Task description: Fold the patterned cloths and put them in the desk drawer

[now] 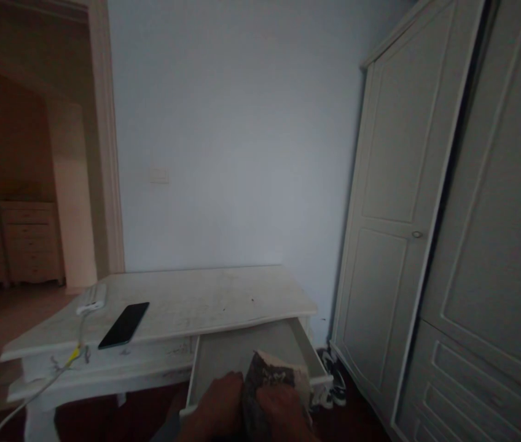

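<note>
In the head view, a dark grey and beige piece [257,370], perhaps a cloth or a soft bag with a print on it, is held low over the pulled-out drawer [223,353] of a white desk. My right hand [282,406] is closed on its front, fingers curled over the printed side. At its left edge my left hand [218,402] is closed too and seems to grip it, though the fingertips are hidden. The lower part of the piece drops behind my hands and out of the picture.
A black phone [125,325] lies on the worn white desk [196,294]. Left of it sits a white power strip [91,299] with a cable running down. On the floor to the right are dark-and-white shoes [334,377], beside a tall white wardrobe [384,184].
</note>
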Demonstrator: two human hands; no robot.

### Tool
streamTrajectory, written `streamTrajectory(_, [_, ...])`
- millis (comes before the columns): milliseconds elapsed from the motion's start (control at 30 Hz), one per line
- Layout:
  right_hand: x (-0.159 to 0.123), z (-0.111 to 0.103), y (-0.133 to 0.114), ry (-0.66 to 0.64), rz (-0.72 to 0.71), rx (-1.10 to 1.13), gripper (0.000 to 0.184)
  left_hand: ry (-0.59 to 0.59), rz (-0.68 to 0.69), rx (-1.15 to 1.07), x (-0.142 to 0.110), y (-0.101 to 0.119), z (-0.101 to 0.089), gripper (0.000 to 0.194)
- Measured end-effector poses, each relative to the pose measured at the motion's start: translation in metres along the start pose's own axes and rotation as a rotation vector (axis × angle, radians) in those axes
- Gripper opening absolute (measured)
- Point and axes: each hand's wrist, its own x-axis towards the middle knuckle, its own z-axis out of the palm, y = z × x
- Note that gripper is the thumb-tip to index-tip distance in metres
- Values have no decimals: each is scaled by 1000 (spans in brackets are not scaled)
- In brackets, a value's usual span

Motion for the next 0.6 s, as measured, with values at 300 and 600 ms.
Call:
streamTrajectory(300, [-48,-61,63,18,325,-50,44,23,65,2,9,-11,12,52])
streamTrajectory(600, [17,-12,-45,-24,140,89,37,-24,35,-221,1,-11,-2,72])
